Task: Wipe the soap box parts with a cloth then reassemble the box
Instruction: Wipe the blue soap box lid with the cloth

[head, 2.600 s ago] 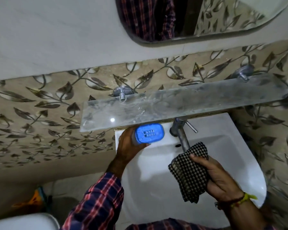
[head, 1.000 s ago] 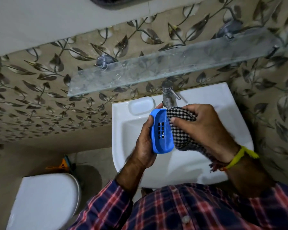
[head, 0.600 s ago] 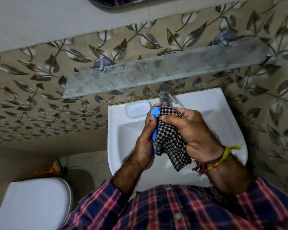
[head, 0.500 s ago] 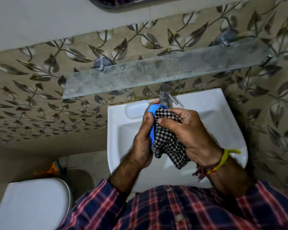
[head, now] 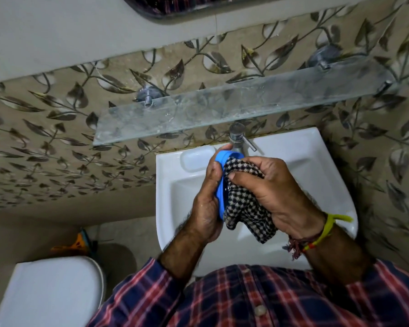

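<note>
Head view recorded both of my hands brought together over the white basin (head: 316,166). My left hand (head: 207,206) was clamped around a blue soap box part (head: 221,185), held on edge. My right hand (head: 276,192) gripped a checked cloth (head: 243,204) and pressed it against that part's inner face. One end of the cloth hung below my right palm. A steel tap (head: 237,138) stood just beyond my fingertips.

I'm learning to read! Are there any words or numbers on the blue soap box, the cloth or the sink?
None can be read.
Blue soap box part: no writing shows.
Checked cloth: pattern only.
Sink: plain white.
</note>
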`<action>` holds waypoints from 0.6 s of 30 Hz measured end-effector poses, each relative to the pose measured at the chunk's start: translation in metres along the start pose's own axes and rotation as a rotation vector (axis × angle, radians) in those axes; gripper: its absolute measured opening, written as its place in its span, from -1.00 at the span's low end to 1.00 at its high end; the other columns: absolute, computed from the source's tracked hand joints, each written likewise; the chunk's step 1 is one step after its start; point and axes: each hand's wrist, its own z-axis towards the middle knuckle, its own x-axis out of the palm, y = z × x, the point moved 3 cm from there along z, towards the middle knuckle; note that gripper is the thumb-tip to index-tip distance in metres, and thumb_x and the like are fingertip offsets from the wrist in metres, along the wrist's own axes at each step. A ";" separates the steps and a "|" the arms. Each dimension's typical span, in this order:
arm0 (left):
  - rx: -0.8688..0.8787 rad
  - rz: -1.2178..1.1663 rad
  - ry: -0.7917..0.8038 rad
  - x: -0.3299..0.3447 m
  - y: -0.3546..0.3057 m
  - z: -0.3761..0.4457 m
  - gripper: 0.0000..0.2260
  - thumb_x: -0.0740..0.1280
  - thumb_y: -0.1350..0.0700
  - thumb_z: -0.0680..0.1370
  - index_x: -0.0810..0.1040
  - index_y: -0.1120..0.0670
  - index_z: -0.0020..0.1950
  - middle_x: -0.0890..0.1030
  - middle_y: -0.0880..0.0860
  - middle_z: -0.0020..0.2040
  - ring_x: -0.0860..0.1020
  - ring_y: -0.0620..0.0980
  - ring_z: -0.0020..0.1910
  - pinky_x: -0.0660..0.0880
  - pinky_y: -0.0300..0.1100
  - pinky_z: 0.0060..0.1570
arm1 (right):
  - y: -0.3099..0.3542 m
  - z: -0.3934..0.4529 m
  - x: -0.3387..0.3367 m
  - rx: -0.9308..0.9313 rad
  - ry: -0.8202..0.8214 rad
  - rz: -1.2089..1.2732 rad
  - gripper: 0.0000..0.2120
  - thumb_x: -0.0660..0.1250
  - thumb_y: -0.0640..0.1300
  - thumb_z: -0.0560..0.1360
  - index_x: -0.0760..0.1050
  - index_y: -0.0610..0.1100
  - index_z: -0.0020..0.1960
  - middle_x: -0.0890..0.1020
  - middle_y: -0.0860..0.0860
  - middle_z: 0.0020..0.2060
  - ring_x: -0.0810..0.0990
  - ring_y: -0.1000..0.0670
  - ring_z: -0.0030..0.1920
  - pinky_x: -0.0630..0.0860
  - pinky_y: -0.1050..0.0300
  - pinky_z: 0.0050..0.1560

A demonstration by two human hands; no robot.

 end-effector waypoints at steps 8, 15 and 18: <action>0.007 -0.028 0.007 0.002 -0.004 0.001 -0.57 0.10 -0.12 0.67 0.37 -0.05 0.51 0.53 0.21 0.21 0.52 0.16 0.13 0.43 0.09 0.22 | -0.001 -0.008 0.002 -0.067 0.079 -0.093 -0.89 0.39 -0.33 0.51 0.67 -0.19 -0.06 0.72 -0.22 -0.26 0.71 -0.21 -0.31 0.67 -0.12 -0.34; 0.030 -0.006 -0.011 0.002 -0.013 0.002 -0.57 0.12 -0.15 0.65 0.41 -0.06 0.48 0.55 0.15 0.16 0.53 0.10 0.05 0.45 0.05 0.13 | -0.003 -0.011 0.003 -0.081 0.164 -0.140 -0.88 0.38 -0.35 0.51 0.66 -0.19 -0.10 0.69 -0.17 -0.32 0.68 -0.12 -0.39 0.64 0.00 -0.37; 0.034 0.034 -0.017 0.001 -0.017 0.005 -0.59 0.16 -0.17 0.62 0.46 -0.11 0.44 0.61 0.07 0.12 0.55 0.05 -0.07 0.47 -0.01 0.01 | -0.008 -0.017 0.003 -0.114 0.240 -0.280 -0.87 0.40 -0.33 0.50 0.68 -0.15 -0.11 0.71 -0.02 -0.30 0.68 0.07 -0.30 0.58 0.19 -0.27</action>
